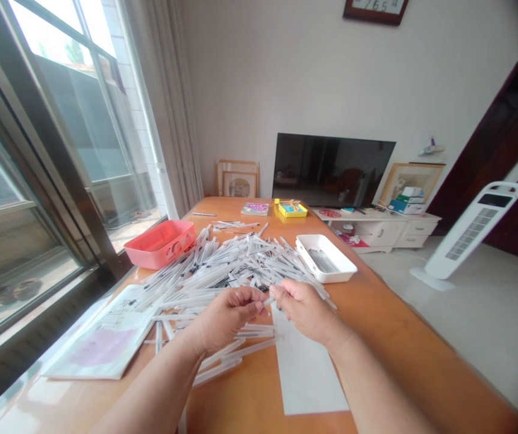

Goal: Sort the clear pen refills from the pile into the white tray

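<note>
My left hand (232, 316) and my right hand (302, 307) meet over the near edge of the pile, both with fingers pinched. Between their fingertips is a short visible bit of a whitish pen (268, 301); the rest of it is hidden by the fingers. Beyond and to the left spreads a large heap of translucent white pens (236, 259), some with dark tips. Under my right hand lies a white sheet of paper (308, 374). A white tray (349, 269) holding thin grey and dark sticks stands just past my right hand.
A red plastic basket (159, 250) stands left of the heap, near the window. An open booklet (105, 337) lies at the near left. At the table's far end are a colourful book (255, 208) and a yellow box (291, 209). A white tower fan (471, 232) stands to the right.
</note>
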The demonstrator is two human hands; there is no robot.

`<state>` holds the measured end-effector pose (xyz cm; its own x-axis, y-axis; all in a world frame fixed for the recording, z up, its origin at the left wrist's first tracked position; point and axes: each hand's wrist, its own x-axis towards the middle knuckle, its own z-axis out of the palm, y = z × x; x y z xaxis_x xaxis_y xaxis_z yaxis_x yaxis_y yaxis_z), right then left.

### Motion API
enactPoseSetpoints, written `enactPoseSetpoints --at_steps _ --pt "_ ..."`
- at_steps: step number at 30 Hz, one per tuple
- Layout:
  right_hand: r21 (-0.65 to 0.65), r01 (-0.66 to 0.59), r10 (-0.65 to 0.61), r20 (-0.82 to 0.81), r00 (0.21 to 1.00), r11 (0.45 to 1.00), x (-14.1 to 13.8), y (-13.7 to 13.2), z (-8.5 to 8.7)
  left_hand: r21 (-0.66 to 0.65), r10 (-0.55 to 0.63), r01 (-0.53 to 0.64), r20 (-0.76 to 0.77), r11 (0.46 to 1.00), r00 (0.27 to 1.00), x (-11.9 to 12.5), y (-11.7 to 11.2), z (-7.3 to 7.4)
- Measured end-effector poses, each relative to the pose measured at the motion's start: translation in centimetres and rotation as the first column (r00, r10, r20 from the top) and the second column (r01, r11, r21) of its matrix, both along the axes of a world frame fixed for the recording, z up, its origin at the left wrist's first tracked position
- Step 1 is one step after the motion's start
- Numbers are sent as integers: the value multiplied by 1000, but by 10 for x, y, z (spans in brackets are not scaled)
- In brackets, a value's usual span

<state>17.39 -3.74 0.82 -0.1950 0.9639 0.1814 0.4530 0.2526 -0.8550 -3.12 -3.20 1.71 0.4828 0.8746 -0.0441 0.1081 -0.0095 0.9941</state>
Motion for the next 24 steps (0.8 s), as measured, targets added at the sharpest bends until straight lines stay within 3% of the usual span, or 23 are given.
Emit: enactPoseSetpoints --at_steps 7,15,24 --pt "-17 -34 32 -90 995 999 -1 0 1 -24 11 -11 5 1000 1000 -3 0 2" --pt "36 45 -46 15 999 998 -3 0 -3 21 11 -11 -1 1000 1000 0 0 -1" --pt "37 -10 12 -40 999 999 -3 1 -1 16 36 -37 10 999 999 -1 1 -2"
